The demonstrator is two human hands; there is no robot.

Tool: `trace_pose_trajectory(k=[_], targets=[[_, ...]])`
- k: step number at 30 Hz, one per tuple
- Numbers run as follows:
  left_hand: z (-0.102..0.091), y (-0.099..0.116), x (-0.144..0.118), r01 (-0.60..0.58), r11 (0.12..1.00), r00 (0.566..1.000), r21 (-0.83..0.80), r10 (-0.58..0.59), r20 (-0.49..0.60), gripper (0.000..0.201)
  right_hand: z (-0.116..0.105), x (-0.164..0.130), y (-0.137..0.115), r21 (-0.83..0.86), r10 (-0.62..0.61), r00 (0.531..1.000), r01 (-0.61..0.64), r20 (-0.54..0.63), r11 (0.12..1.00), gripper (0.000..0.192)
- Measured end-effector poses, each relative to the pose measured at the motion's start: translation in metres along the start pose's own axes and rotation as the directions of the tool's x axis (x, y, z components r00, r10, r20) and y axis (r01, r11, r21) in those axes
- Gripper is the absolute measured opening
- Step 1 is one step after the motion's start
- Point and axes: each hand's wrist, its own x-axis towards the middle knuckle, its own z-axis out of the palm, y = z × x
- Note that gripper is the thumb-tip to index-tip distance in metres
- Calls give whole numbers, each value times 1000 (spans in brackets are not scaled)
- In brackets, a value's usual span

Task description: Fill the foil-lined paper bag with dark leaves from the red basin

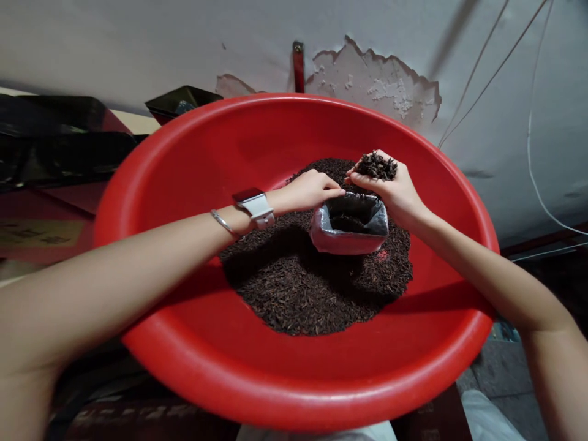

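Two hands work over the middle of a big red basin (184,367) that fills most of my view. Its rim runs close to the peeling wall (376,79) at the far side and is cut off by the frame at the bottom. Bare red floor shows all round the heap of dark dried leaves (298,288), widest toward me and to the left, so I have open room there; the far side is tighter.

A small bag (349,229), silver inside and pink outside, stands open-mouthed in the heap, just right of centre. My left hand (307,191) reaches in from the left, palm down, fingers curled, fingertips touching the bag's near-left rim; I cannot tell whether it pinches the rim or only rests on it. That wrist carries a white watch (255,205) and a thin bangle (223,223). My right hand (390,187) comes in from the right, cupped and closed round a clump of leaves (376,165), held just above the bag's mouth.

Dark trays (59,141) at the left are blurred and partly behind the basin. What the basin sits on is hidden.
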Motion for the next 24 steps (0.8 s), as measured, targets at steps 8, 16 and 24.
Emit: trace_pose_trajectory(k=[8, 16, 24], targets=[[-1, 6, -3, 28, 1000, 1000, -11, -28, 14, 36, -8, -2, -17, -45, -100, 994, 99, -32, 994, 31], [-1, 2, -3, 35, 999, 999, 15, -35, -1, 32, 25, -37, -13, -300, -369, 850, 488, 375, 819, 16], [2, 3, -3, 33, 999, 999, 14, -33, 5, 38, 79, -82, 17, -371, 127, 443, 524, 887, 766, 93]])
